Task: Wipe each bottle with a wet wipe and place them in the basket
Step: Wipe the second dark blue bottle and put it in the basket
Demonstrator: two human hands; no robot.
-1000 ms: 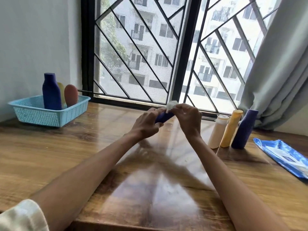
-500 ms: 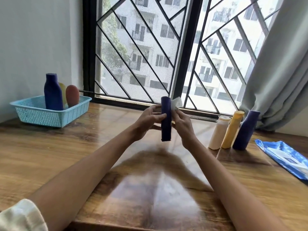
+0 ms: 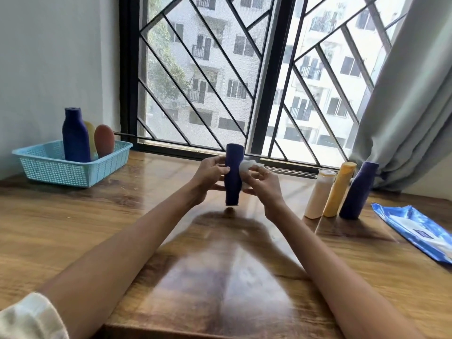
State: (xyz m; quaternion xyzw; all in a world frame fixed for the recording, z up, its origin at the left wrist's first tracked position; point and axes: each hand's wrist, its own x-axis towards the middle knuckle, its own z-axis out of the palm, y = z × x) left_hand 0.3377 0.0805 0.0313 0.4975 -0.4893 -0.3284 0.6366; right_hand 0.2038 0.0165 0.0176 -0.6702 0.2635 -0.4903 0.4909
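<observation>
Both forearms reach out to centre frame. Left hand (image 3: 210,176) grips dark blue bottle (image 3: 233,173) upright, lifted off wooden table (image 3: 73,228). Right hand (image 3: 263,184) pinches white wet wipe (image 3: 245,166) against bottle's right side. Blue basket (image 3: 61,168) at 10 o'clock holds three bottles. Cream bottle (image 3: 319,194), yellow bottle (image 3: 338,189), second blue bottle (image 3: 358,192) stand at 3 o'clock; wipes pack (image 3: 415,228) beyond them.

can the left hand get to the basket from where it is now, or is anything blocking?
Probably yes. The left hand grips the dark blue bottle above the table, and the tabletop between it and the basket shows nothing in the way. Three bottles already fill the basket's back; its front looks free.
</observation>
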